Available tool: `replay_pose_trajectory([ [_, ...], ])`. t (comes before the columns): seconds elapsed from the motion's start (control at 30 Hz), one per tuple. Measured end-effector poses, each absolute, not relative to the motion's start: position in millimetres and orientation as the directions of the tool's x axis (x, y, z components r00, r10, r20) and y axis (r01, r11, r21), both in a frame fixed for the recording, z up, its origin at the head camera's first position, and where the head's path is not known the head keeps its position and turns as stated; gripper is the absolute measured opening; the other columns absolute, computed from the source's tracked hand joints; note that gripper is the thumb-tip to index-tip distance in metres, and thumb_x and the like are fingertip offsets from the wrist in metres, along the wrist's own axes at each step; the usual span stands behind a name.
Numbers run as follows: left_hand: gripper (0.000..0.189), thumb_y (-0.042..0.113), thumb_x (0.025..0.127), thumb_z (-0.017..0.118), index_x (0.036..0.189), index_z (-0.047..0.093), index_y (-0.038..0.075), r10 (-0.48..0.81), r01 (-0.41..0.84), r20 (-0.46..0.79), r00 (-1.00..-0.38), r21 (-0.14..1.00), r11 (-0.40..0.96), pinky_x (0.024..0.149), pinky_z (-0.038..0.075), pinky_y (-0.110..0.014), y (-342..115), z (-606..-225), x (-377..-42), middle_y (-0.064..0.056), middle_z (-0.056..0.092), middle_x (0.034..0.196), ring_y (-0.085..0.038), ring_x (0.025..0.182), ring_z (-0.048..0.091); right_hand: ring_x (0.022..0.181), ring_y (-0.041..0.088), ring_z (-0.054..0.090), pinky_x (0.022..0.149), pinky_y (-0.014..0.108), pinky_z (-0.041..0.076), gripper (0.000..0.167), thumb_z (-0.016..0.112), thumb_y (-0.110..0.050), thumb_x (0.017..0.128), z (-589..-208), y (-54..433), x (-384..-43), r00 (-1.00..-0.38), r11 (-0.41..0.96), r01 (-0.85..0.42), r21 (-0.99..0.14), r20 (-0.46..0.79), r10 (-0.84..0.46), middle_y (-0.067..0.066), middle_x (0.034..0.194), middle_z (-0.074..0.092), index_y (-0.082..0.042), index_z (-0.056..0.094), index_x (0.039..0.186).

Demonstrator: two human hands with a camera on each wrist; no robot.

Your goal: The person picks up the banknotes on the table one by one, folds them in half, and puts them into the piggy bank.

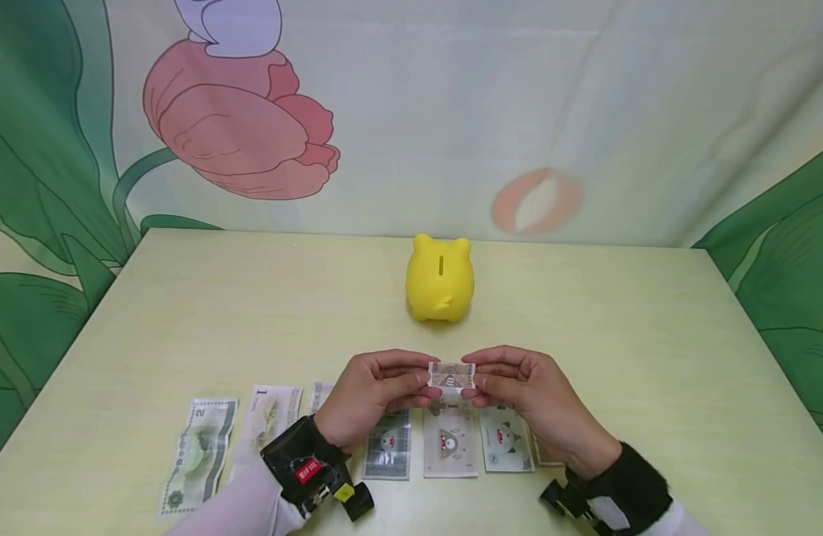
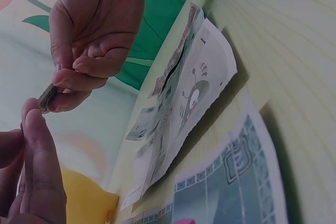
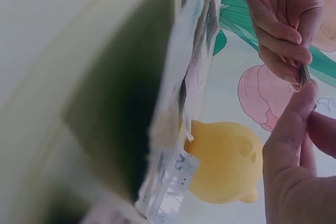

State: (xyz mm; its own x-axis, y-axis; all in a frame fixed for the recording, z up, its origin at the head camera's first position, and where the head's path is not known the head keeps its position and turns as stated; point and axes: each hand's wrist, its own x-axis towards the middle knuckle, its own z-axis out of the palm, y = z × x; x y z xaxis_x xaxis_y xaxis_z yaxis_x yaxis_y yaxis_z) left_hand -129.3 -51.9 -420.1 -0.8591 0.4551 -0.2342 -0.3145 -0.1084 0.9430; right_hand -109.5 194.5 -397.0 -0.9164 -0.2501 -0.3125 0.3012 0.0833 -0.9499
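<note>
A small folded banknote [image 1: 451, 375] is held up between both hands over a row of notes. My left hand [image 1: 377, 391] pinches its left end between thumb and fingers, and my right hand [image 1: 532, 394] pinches the right end likewise. From the left wrist view the folded note [image 2: 48, 96] appears edge-on as a thin, thick-layered strip. Beneath the hands lie a dark grey note [image 1: 387, 450], a pale pinkish note [image 1: 449, 450] and a greenish note [image 1: 507, 443], their upper parts partly covered.
Beyond the hands, a yellow piggy bank [image 1: 440, 286] stands on the table [image 1: 284, 298], its slot on top. Further left lie a green-grey note [image 1: 199, 454] and a pale note marked 1 [image 1: 270, 413]. A printed curtain [image 1: 411, 112] hangs behind the table.
</note>
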Motion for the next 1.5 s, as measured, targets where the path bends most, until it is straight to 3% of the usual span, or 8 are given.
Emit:
replay_pose_trajectory([
  [0.27, 0.036, 0.003, 0.098, 0.067, 0.134, 0.065, -0.002, 0.45, -0.295, -0.21, -0.868, 0.947, -0.128, 0.085, 0.064, -0.031, -51.3, -420.0, -129.5, -0.009, 0.077, 0.107, -0.017, 0.092, 0.078, 0.094, 0.018, 0.077, 0.086, 0.03, 0.063, 0.035, 0.065, -0.007, 0.1, -397.9, 195.0, -109.5, -0.919, 0.091, 0.289, -0.953, -0.302, -0.254, 0.013, 0.118, 0.074, 0.003, 0.063, 0.134],
  [0.5, 0.031, 0.003, 0.098, 0.067, 0.129, 0.067, -0.004, 0.451, -0.306, -0.22, -0.865, 0.944, -0.126, 0.087, 0.063, -0.031, -52.0, -419.5, -129.7, -0.015, 0.074, 0.123, -0.017, 0.094, 0.078, 0.093, 0.017, 0.077, 0.086, 0.03, 0.063, 0.031, 0.065, -0.006, 0.1, -398.2, 194.8, -109.6, -0.923, 0.089, 0.274, -0.958, -0.288, -0.255, 0.012, 0.116, 0.076, 0.003, 0.067, 0.13],
  [0.9, 0.024, 0.0, 0.099, 0.063, 0.12, 0.072, -0.008, 0.451, -0.309, -0.229, -0.863, 0.945, -0.111, 0.087, 0.063, -0.031, -51.2, -421.0, -129.5, -0.013, 0.08, 0.105, -0.015, 0.092, 0.078, 0.092, 0.024, 0.077, 0.088, 0.03, 0.062, 0.026, 0.063, -0.009, 0.099, -396.2, 194.3, -108.3, -0.927, 0.121, 0.256, -0.959, -0.279, -0.252, 0.006, 0.098, 0.08, 0.005, 0.074, 0.119],
  [1.13, 0.025, 0.001, 0.099, 0.062, 0.12, 0.072, -0.007, 0.454, -0.322, -0.243, -0.857, 0.941, -0.105, 0.088, 0.063, -0.032, -50.9, -420.0, -129.4, -0.019, 0.078, 0.11, -0.016, 0.093, 0.078, 0.089, 0.018, 0.076, 0.089, 0.033, 0.062, 0.029, 0.073, -0.018, 0.097, -396.8, 193.3, -108.5, -0.926, 0.113, 0.27, -0.956, -0.29, -0.24, 0.005, 0.099, 0.08, 0.003, 0.075, 0.117],
  [1.27, 0.026, 0.003, 0.099, 0.061, 0.12, 0.072, -0.008, 0.462, -0.311, -0.234, -0.855, 0.945, -0.097, 0.089, 0.063, -0.032, -50.7, -419.7, -129.0, -0.024, 0.076, 0.113, -0.018, 0.094, 0.078, 0.093, 0.024, 0.076, 0.091, 0.036, 0.062, 0.027, 0.074, -0.015, 0.095, -398.5, 194.0, -108.6, -0.925, 0.12, 0.268, -0.956, -0.29, -0.245, 0.009, 0.105, 0.08, 0.001, 0.076, 0.117],
  [1.5, 0.029, 0.012, 0.097, 0.07, 0.123, 0.072, -0.001, 0.463, -0.276, -0.219, -0.859, 0.959, -0.059, 0.089, 0.063, -0.032, -50.5, -420.7, -127.6, -0.014, 0.078, 0.113, -0.017, 0.095, 0.078, 0.096, 0.028, 0.076, 0.092, 0.038, 0.061, 0.027, 0.073, -0.012, 0.094, -398.2, 193.7, -108.6, -0.927, 0.124, 0.261, -0.957, -0.284, -0.245, 0.006, 0.099, 0.08, 0.001, 0.075, 0.118],
])
